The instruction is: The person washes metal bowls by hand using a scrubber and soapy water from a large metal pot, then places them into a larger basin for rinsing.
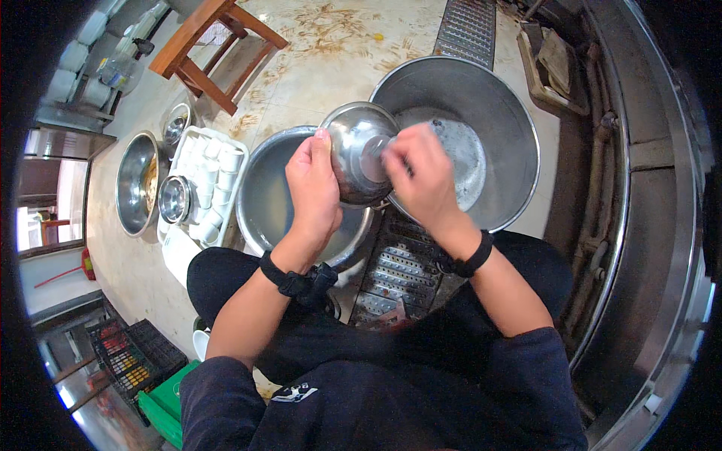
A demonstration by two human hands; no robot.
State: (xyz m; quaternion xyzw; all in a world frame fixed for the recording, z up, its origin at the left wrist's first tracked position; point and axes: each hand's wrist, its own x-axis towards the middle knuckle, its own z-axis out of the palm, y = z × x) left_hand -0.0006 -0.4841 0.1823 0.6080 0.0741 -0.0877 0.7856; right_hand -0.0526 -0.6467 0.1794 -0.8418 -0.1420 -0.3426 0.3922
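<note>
My left hand [313, 184] grips the rim of a shiny steel bowl [348, 139], thumb on its outer side. The bowl is tilted with its underside toward me. At the bowl's base my right hand [429, 177] is closed and smeared by motion; whatever its fingers hold is hidden. Below the bowl stands a wide steel basin [252, 225] of cloudy grey water. To the right is a large, deep steel pot [511, 143] with foamy water at the bottom.
On the left a white plastic basket [239, 188] carries white cups and a small steel bowl [175, 199]. Beside it sits a steel basin [129, 203]. A wooden stool [192, 56] stands farther off. Metal drain grates [398, 263] run beneath; pipes line the right wall.
</note>
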